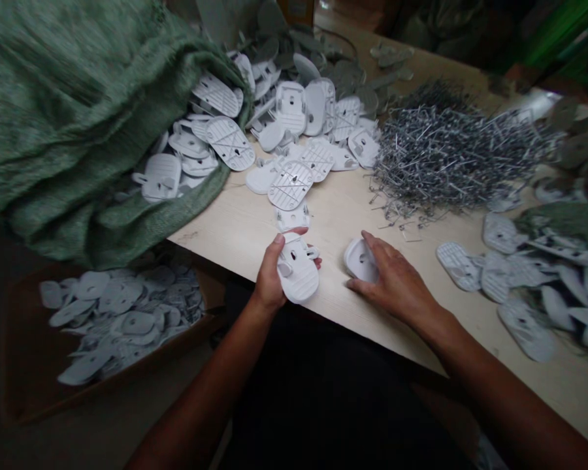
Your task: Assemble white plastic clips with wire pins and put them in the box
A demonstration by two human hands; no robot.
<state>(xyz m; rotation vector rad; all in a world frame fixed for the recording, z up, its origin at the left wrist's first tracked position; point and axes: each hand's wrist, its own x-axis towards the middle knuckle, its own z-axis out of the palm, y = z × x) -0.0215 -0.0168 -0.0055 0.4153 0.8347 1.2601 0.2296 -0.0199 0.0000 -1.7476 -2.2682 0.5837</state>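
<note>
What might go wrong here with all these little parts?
The left hand holds a white piece by the front edge of the table; it might slip and fall. Loose pieces at the mouth of the green sack could slide out. The heap of thin metal parts could scatter if bumped.

There's a pale tabletop (235,228) spread beneath the grip, a big green woven sack (78,130) slumped to its left, an open cardboard box (27,352) lower on that side, and something bright green (563,39) far beyond, rightward.
</note>
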